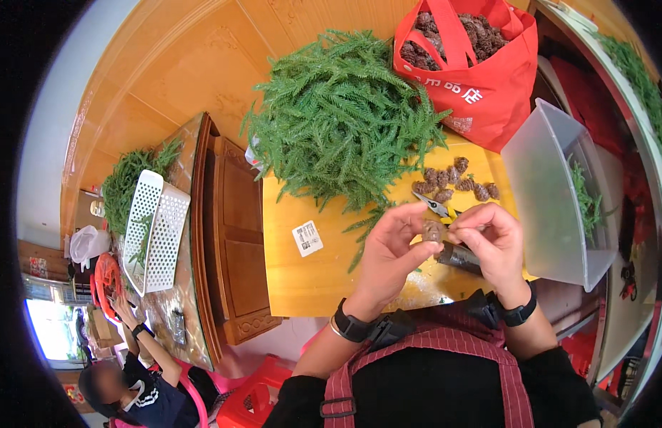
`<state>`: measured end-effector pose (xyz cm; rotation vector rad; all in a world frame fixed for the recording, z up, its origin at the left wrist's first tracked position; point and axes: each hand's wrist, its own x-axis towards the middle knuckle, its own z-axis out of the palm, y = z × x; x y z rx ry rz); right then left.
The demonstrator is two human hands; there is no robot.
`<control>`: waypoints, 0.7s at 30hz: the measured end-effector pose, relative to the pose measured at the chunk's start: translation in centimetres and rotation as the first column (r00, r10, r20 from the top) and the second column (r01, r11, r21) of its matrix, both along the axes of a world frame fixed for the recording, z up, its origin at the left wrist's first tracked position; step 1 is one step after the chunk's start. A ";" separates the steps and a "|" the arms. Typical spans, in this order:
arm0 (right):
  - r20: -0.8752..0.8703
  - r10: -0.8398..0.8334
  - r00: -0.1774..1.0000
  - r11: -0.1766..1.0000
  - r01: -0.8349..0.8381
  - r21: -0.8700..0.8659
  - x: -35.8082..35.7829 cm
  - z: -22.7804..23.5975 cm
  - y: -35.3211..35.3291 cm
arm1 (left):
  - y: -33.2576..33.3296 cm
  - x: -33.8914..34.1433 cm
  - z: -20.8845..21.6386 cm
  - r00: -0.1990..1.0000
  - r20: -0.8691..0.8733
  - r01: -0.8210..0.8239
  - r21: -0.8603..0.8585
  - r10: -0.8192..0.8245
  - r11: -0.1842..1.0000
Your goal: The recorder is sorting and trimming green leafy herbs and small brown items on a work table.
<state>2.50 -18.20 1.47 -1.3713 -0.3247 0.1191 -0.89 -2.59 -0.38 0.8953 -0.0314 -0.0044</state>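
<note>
Over the front of the yellow table, my left hand [389,251] pinches a brown pine cone [433,229] between thumb and fingers. My right hand [495,239] is closed in a pinch at the cone's right side; what its fingertips hold is too small to make out. Just beyond the cone lies a pair of pliers [436,206] with yellow on its handles, partly hidden by my right hand. A dark cylinder [459,259] rests below my hands. Several loose pine cones [452,177] are grouped on the tabletop [292,282] farther back.
A big heap of green fir sprigs [345,118] covers the table's back. Behind it stands a red bag [481,107] of pine cones. A translucent bin [552,242] is at the right, a white label [307,238] at the left. Another person [149,399] works by a white basket [170,235].
</note>
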 end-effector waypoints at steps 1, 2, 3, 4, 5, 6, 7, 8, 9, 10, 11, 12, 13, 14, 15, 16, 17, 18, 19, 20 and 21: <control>-0.036 0.004 0.999 0.999 -0.002 0.039 0.0 0.1 0.0 | -0.1 0.0 0.2 1.000 0.008 -0.015 0.039 0.015 0.999; -0.071 0.008 0.997 0.997 -0.003 0.079 -0.1 0.2 0.0 | 0.0 0.0 0.1 1.000 0.008 -0.016 0.040 0.016 0.999; -0.071 0.009 0.997 0.997 -0.004 0.079 -0.1 0.2 0.0 | 0.2 0.1 0.0 0.998 0.064 0.010 0.088 -0.016 0.996; -0.060 0.032 0.998 0.993 -0.025 0.114 -0.2 0.0 0.0 | 0.3 0.2 -0.2 0.992 0.117 0.034 0.137 -0.050 0.990; -0.048 0.055 0.997 0.988 -0.048 0.148 -0.2 -0.2 0.1 | 0.3 0.1 -0.2 0.992 0.116 0.033 0.137 -0.049 0.990; -0.048 0.057 0.997 0.988 -0.049 0.149 -0.3 -0.3 0.2 | 0.2 0.1 -0.1 0.994 0.103 0.029 0.120 -0.041 0.992; -0.030 0.051 0.998 0.990 -0.047 0.136 -0.3 -0.3 0.2 | 0.1 0.1 -0.1 0.995 0.090 0.028 0.102 -0.038 0.994; -0.012 0.046 0.999 0.991 -0.044 0.123 -0.3 -0.3 0.2 | 0.1 0.1 -0.1 0.995 0.090 0.030 0.101 -0.039 0.994; -0.012 0.044 0.999 0.992 -0.042 0.123 -0.3 -0.3 0.2 | 0.2 0.1 0.0 0.994 0.095 0.036 0.099 -0.046 0.994; -0.012 0.033 0.999 0.994 -0.031 0.109 -0.3 -0.4 0.3 | 0.2 0.1 0.0 0.994 0.100 0.042 0.099 -0.052 0.994; -0.012 0.021 1.000 0.995 -0.020 0.095 -0.3 -0.4 0.3 | 0.2 0.1 0.0 0.994 0.099 0.043 0.099 -0.053 0.994; -0.012 0.020 1.000 0.995 -0.019 0.096 -0.3 -0.5 0.2 | 0.2 0.0 0.0 0.994 0.100 0.039 0.105 -0.050 0.994; -0.008 0.022 1.000 0.995 -0.021 0.097 -0.3 -0.5 0.2 | 0.2 0.0 0.1 0.994 0.102 0.033 0.111 -0.045 0.993; -0.004 0.023 1.000 0.995 -0.023 0.098 -0.3 -0.5 0.3 | 0.2 -0.1 0.2 0.994 0.102 0.033 0.112 -0.044 0.993; -0.004 0.024 1.000 0.995 -0.023 0.099 -0.3 -0.7 0.2 | 0.1 -0.1 0.2 0.995 0.098 0.023 0.120 -0.035 0.992; 0.006 0.035 0.999 0.990 -0.036 0.134 -0.2 -1.0 0.1 | 0.1 -0.1 0.2 0.995 0.094 0.015 0.128 -0.027 0.992; 0.016 0.047 0.999 0.984 -0.049 0.169 -0.2 -1.3 0.0 | 0.0 -0.1 0.3 0.995 0.094 0.015 0.128 -0.027 0.992; 0.016 0.046 0.999 0.984 -0.048 0.169 -0.3 -1.5 0.1 | -0.1 -0.2 0.5 0.997 0.081 -0.002 0.129 -0.009 0.992; 0.013 0.020 1.000 0.984 -0.022 0.174 -0.4 -1.6 0.2 | -0.2 -0.2 0.6 0.998 0.068 -0.017 0.131 0.009 0.991; 0.010 -0.006 1.000 0.984 0.004 0.179 -0.5 -1.6 0.3 | -0.2 -0.2 0.6 0.998 0.068 -0.015 0.131 0.006 0.991; 0.010 -0.008 1.000 0.984 0.006 0.179 -0.6 -1.6 0.3 | -0.2 -0.2 0.5 0.995 0.103 -0.023 0.173 0.006 0.985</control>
